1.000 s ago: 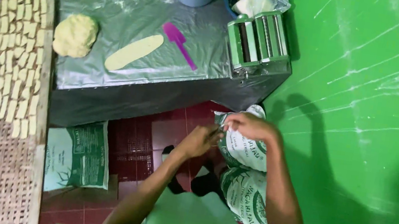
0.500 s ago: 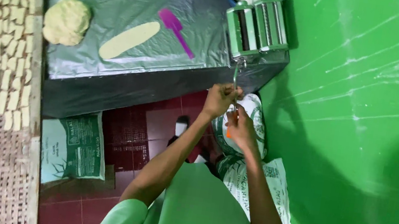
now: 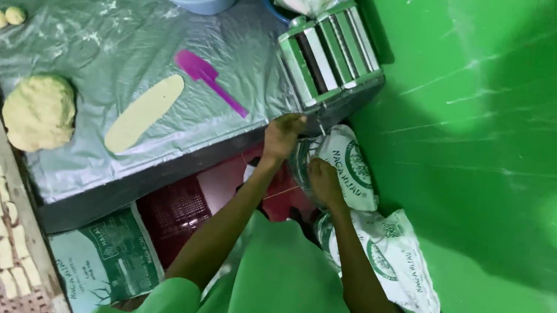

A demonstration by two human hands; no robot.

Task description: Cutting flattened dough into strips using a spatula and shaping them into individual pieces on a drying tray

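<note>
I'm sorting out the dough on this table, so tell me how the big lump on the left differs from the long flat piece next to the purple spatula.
The dough lump is thick, rounded and rough-surfaced; the flat dough strip is thin, smooth and rolled into a long oval. The lump sits near the table's left edge, while the strip lies diagonally nearer the middle, beside the purple spatula. Both are pale yellow and rest on the plastic-covered table, untouched by either hand.

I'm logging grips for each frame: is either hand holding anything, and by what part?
It cannot be told. The left hand is closed at the front edge of the pasta roller; the right hand rests on a white sack.
</note>
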